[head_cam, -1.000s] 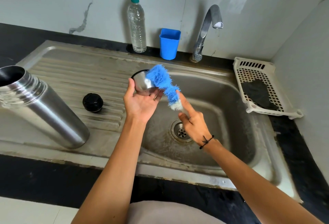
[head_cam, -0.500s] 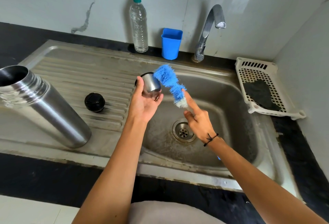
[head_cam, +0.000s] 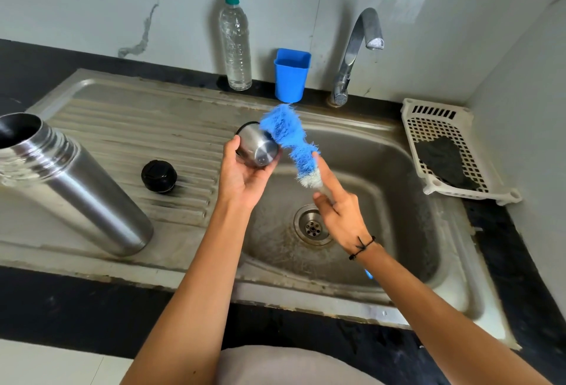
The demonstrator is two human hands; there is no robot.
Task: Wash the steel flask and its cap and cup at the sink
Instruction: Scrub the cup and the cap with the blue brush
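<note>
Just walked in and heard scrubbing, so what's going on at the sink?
A person is washing flask parts. Their left hand holds the small steel cup over the sink, while the right hand grips a blue bottle brush laid against the cup's outside. The steel flask stands open on the drainboard with its black cap beside it. No water is visibly running from the tap.

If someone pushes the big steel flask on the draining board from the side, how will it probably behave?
The steel flask stands tall and narrow on the ribbed draining board, so a push near its top would likely tip it. Its smooth wall looks slippery if wet. It is open with no cap, so probably empty and light for its size.
</note>
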